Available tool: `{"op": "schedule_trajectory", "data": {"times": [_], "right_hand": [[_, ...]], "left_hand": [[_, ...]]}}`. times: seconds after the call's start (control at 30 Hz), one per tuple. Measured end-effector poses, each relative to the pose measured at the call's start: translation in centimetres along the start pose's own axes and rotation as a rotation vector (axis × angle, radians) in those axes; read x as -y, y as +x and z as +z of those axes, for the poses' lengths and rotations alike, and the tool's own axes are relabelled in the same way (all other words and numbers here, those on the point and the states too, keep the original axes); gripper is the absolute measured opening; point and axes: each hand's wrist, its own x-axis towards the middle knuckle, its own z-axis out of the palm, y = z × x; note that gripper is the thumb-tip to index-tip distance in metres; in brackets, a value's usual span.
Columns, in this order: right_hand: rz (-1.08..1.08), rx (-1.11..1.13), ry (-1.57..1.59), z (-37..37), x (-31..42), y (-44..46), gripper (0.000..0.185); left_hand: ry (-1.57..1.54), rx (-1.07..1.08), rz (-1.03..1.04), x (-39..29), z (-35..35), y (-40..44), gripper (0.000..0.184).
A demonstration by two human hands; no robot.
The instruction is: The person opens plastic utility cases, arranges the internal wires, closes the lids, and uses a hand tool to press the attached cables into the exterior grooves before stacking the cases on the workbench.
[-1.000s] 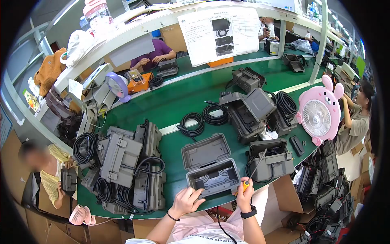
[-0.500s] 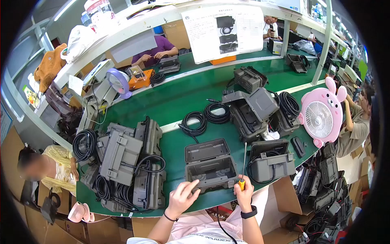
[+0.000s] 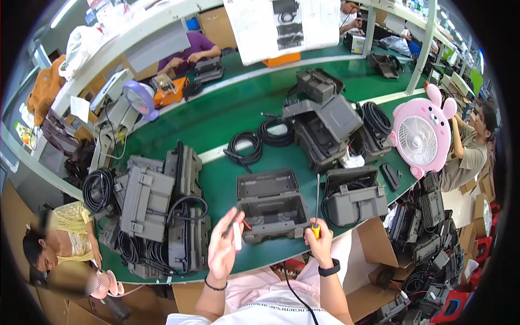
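An open grey plastic box (image 3: 273, 216) lies before me on the green table, its lid folded back. My left hand (image 3: 221, 254) is raised at the box's left front corner, palm up. Between its fingers and thumb is a small white piece (image 3: 237, 237), with a dark part and a short bit of red wire beside it; its exact kind is unclear. At the box's right front corner, my right hand (image 3: 320, 244) is closed round the yellow handle of a screwdriver (image 3: 316, 232), its thin shaft pointing up and away from me.
Stacked grey boxes with black cables (image 3: 146, 200) stand at left, and more boxes (image 3: 319, 135) at back right. Another box (image 3: 355, 203) sits right of mine. Coiled cables (image 3: 244, 149) lie behind. A pink rabbit-shaped fan (image 3: 422, 138) stands at right. Other people work around the bench.
My left hand has come up from the open box and turned palm up, now with the small white piece in its fingers. My right hand still grips the screwdriver. The camera view has shifted.
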Motion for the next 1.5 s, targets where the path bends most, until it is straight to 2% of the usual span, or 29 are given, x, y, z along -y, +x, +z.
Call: {"op": "schedule_trajectory", "data": {"times": [0.07, 0.13, 0.2, 0.3, 0.4, 0.43, 0.53, 0.57, 0.7, 0.9, 1.0, 1.03, 1.13, 1.17, 1.27, 1.4, 1.5], "right_hand": [[-0.031, 0.015, -0.021, -0.1, -0.3, -0.1, 0.022], [-0.053, 0.012, -0.047, -0.1, -0.3, 0.0, 0.021], [-0.039, 0.019, -0.031, 0.0, -0.1, 0.0, 0.021], [-0.028, 0.029, -0.019, -0.1, -0.3, 0.0, 0.020], [-0.024, 0.029, 0.002, -0.2, -0.2, 0.0, 0.020], [-0.017, 0.028, 0.014, -0.2, -0.3, 0.0, 0.020], [-0.003, 0.031, 0.034, -0.2, -0.8, 0.0, 0.020], [-0.003, 0.033, 0.030, -0.3, -0.9, 0.0, 0.020], [-0.006, 0.032, 0.022, -0.3, -1.1, 0.0, 0.019], [-0.002, 0.034, 0.014, -0.3, -0.8, 0.0, 0.020], [-0.002, 0.031, 0.014, -0.2, -0.7, 0.0, 0.019], [-0.004, 0.036, 0.010, -0.2, -0.7, 0.0, 0.019], [-0.011, 0.050, -0.002, -0.3, -0.8, 0.0, 0.019], [-0.016, 0.052, -0.003, -0.3, -0.7, 0.1, 0.019], [-0.015, 0.053, 0.003, -0.3, -0.8, 0.1, 0.019], [0.002, 0.017, 0.042, -0.3, -1.1, 0.0, 0.020], [0.004, 0.026, 0.025, -0.3, -1.1, 0.0, 0.022]], "left_hand": [[0.255, 0.027, 0.020, 0.8, -0.6, 0.7, 0.050], [0.779, 0.072, 0.127, 0.9, -0.6, 2.0, 0.036], [0.898, -0.041, -0.011, 0.4, 0.8, 2.7, 0.024], [1.190, -0.122, 0.188, 0.5, 0.6, 3.6, 0.016], [1.206, -0.160, 0.073, 0.1, 0.8, 4.4, 0.015], [1.084, -0.133, -0.054, 0.0, 0.5, 4.4, 0.017], [0.495, -0.049, -0.056, 1.3, -0.6, 4.7, 0.020], [0.438, -0.031, -0.088, 1.5, -0.6, 4.5, 0.023], [0.791, -0.130, 0.001, 2.3, -0.4, 4.2, 0.026], [1.400, -0.211, 0.255, 2.2, 0.4, 4.9, 0.018], [1.487, -0.129, 0.060, 1.2, 0.9, 5.9, 0.015], [1.596, -0.060, -0.020, 0.8, 0.8, 6.3, 0.020], [1.855, -0.002, 0.037, 2.0, 0.0, 6.9, 0.021], [1.898, 0.053, -0.072, 2.2, -0.1, 7.1, 0.021], [1.869, 0.173, -0.006, 3.2, -0.3, 7.1, 0.018], [1.251, 0.325, -0.066, 1.6, 1.2, 6.7, 0.027], [1.202, 0.271, -0.140, 0.5, 2.3, 5.6, 0.030]]}}
